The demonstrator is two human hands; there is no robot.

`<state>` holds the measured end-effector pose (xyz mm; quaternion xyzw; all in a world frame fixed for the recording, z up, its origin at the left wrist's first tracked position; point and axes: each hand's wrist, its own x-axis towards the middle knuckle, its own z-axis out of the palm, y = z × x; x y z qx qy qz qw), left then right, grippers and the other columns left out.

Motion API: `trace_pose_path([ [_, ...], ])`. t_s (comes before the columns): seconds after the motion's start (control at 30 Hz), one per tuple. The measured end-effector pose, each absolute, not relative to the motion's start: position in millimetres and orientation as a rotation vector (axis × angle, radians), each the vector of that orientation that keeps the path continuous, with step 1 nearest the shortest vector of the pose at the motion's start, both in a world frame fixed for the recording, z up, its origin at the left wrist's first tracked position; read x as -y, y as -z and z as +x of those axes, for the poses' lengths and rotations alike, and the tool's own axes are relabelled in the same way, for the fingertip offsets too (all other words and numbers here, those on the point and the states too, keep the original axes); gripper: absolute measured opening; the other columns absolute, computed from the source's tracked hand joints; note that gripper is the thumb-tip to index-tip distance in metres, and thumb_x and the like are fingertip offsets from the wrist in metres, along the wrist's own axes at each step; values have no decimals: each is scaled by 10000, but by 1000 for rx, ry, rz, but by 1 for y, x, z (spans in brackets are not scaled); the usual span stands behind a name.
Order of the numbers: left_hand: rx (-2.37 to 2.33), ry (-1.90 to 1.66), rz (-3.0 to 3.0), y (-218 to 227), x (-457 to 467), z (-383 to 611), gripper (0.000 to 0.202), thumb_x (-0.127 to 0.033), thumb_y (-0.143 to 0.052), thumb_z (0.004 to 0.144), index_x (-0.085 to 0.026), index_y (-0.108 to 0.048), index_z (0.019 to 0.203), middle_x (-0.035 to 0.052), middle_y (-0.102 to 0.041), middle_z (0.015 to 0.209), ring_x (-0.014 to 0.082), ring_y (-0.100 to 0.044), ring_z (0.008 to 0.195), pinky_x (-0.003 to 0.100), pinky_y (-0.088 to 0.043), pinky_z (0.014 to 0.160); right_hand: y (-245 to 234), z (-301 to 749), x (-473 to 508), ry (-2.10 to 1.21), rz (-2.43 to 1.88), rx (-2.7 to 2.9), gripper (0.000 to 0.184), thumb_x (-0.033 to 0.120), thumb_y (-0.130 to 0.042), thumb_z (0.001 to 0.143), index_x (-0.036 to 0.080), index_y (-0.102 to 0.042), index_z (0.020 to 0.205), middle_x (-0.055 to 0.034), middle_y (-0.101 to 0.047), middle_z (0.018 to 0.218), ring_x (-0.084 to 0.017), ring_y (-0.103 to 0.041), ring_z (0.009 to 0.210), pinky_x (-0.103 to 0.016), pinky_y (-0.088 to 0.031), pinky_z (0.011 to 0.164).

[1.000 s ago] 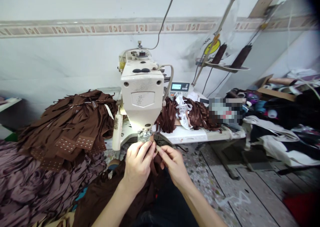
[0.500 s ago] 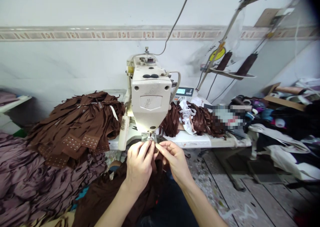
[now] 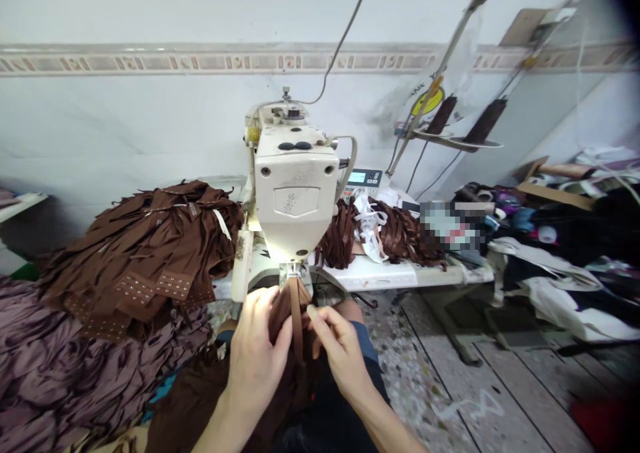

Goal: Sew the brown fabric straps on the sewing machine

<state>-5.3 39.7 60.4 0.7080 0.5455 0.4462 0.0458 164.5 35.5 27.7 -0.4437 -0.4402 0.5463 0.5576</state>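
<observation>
A pale wall with a patterned tile border backs the bench, where I take the cream sewing machine [image 3: 293,193] as landmark. Directly below its presser foot, a brown strap [image 3: 297,310] runs down toward me over a bunched brown fabric piece [image 3: 280,316]. The left hand [image 3: 255,363], just left of and below the foot, has its fingers closed around the fabric piece, thumb on top. The right hand [image 3: 343,350], just right of the foot, keeps its fingers narrow, fingertips pinching the strap's edge. Left of the machine lies a pile of brown hook-and-eye pieces [image 3: 145,253]. Right of it lies a bundle of brown straps [image 3: 395,230], and farther right and higher are two thread cones [image 3: 484,120].
</observation>
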Motion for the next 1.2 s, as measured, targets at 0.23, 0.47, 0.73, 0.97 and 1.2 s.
trace_pose_path([
  [0.23, -1395, -1168, 1519, -68, -60, -21, 330, -520, -687, 968, -193, -685, 1009, 27, -716, 871, 189, -696, 820, 282, -557, 765, -45, 163, -39, -1673, -796, 966, 487, 670, -734, 950, 234, -527, 882, -7, -642, 827, -200, -719, 818, -196, -528, 479],
  [0.47, -1243, -1148, 1305, -56, -55, -4, 386, -507, -751, 916, -158, -709, 756, 4, -644, 706, 139, -571, 661, 238, -461, 642, -67, 186, -60, -1035, -1129, 1309, 357, 425, -887, 869, 233, -697, 1102, 2, -747, 777, -150, -635, 598, -245, -474, 523],
  [0.73, -1220, -1015, 1636, -65, -22, -6, 551, -341, -682, 971, -217, -593, 1500, -67, -536, 727, 114, -511, 638, 212, -419, 641, -91, 215, -69, -889, -971, 1645, 104, 326, -849, 913, 230, -856, 954, -59, -812, 913, -215, -750, 806, -306, -596, 706],
  [0.97, -1218, -808, 1579, -55, -23, -9, 422, -494, -587, 1046, -173, -797, 1222, 12, -699, 738, 157, -599, 674, 243, -456, 650, -86, 231, -74, -1081, -1073, 1821, 308, 508, -848, 900, 213, -869, 985, -45, -744, 775, -175, -654, 660, -276, -514, 588],
  [1.2, -1123, -929, 1463, -67, -36, -2, 350, -482, -638, 1026, -188, -826, 1010, 45, -799, 905, 206, -704, 830, 277, -541, 781, -93, 230, -96, -990, -1154, 1810, 377, 561, -818, 901, 204, -840, 782, -20, -664, 716, -155, -533, 640, -281, -393, 580],
])
